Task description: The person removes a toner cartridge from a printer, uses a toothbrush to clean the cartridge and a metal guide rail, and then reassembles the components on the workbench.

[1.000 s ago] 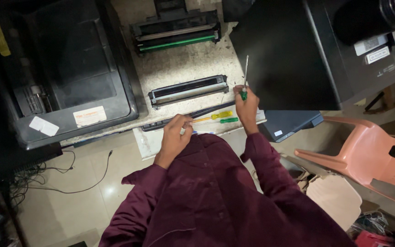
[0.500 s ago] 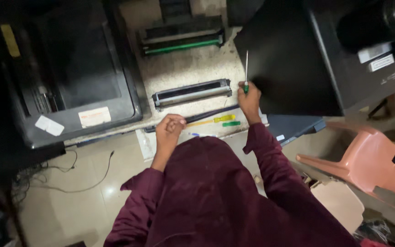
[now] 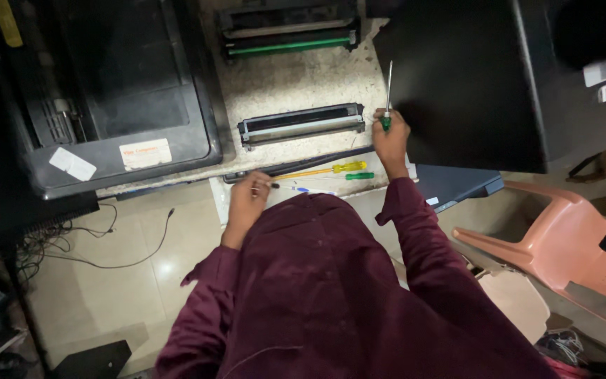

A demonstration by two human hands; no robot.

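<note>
Right hand fingers clamp a green-handled screwdriver upright; left hand fingers pinch something unclear; white labels mark the upper-left printer.

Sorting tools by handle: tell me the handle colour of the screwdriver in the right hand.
Green. The screwdriver stands upright in the right hand, clearest in the head view.
</note>
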